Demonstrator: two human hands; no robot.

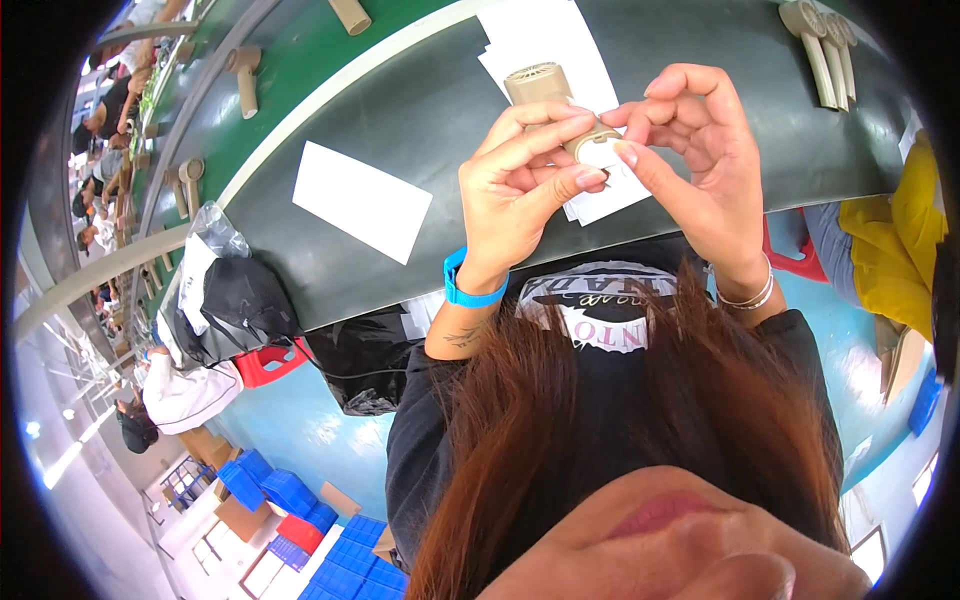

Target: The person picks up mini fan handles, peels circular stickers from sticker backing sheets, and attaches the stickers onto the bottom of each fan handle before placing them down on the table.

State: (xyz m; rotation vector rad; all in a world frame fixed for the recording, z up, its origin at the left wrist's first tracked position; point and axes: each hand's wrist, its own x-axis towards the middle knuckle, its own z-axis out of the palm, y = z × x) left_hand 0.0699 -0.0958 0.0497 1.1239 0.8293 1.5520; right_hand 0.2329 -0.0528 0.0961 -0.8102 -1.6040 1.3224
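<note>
My left hand (520, 175) is closed around a beige cylindrical device (537, 82) with a grilled far end, held just above the dark green tabletop. Its near end shows a curved rim and a pale area beside my left thumb. At that end, the thumb and index finger of my right hand (690, 150) come together in a pinch, with the other fingers curled. Whatever small thing they may hold is too hidden to name. Under the device lie white paper sheets (575, 40), partly covered by my hands.
Several beige handheld devices with handles (822, 55) lie at the far right. A white sheet (362, 202) rests left of my hands. Beyond a pale rail, a green belt (290, 85) carries more beige pieces. A black bag (243, 300) sits by the table's left end.
</note>
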